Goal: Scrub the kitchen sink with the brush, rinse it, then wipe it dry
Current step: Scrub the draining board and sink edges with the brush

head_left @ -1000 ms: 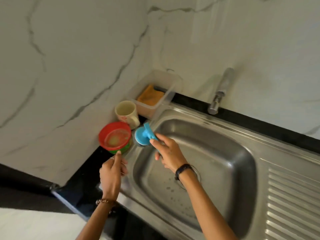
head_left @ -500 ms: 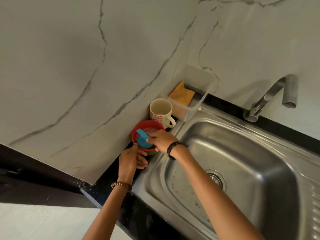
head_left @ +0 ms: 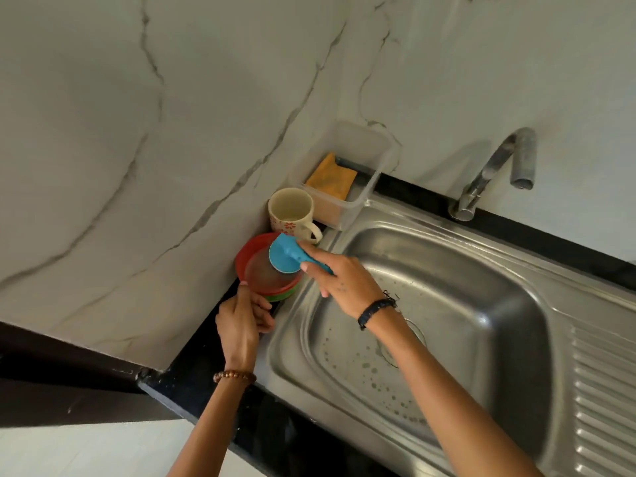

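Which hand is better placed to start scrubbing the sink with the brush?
Right. The right hand already grips the brush at the sink rim; the left hand holds the red bowl on the counter.

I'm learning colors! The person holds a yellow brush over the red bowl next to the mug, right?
Not quite: the brush is blue, not yellow. The head view shows the right hand gripping its blue handle, with the round head over the red bowl, next to the mug. The yellow thing is a cloth in the clear tub.
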Available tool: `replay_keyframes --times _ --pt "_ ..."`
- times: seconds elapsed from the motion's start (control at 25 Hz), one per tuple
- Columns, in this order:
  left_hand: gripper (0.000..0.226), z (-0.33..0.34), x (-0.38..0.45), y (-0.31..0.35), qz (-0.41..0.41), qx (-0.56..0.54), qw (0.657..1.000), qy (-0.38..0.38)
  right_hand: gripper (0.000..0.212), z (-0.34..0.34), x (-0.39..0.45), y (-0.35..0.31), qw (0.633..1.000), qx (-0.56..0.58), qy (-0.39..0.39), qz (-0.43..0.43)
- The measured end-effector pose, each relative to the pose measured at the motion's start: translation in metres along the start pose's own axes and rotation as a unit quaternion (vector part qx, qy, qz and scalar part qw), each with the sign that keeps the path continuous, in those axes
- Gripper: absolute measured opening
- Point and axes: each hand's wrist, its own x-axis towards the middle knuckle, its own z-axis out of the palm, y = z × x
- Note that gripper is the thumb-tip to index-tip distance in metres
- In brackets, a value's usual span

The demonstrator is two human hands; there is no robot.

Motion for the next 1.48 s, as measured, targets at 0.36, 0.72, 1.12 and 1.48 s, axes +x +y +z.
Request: replay_keyframes --times 0.36,0.72,1.12,1.48 --pt "0.039 0.164 -0.097 -0.009 0.216 0.185 0.935 -0.213 0.040 -0.136 -0.122 0.153 0.976 0.075 0.180 0.099" --pt "0.103 0.372 -0.210 -0.048 0.393 0.381 0.722 -0.423 0.040 -0.288 -0.301 0.350 0.884 0.112 0.341 0.300" --pt "0.073 0.404 -0.225 -0.069 0.391 0.465 0.721 -0.334 0.038 -0.254 -0.160 0.345 0.946 0.080 0.195 0.248" --pt "0.085 0.425 -0.229 -0.069 0.407 0.480 0.690 -0.359 0.037 -0.342 -0.299 0.408 0.838 0.019 0.270 0.474"
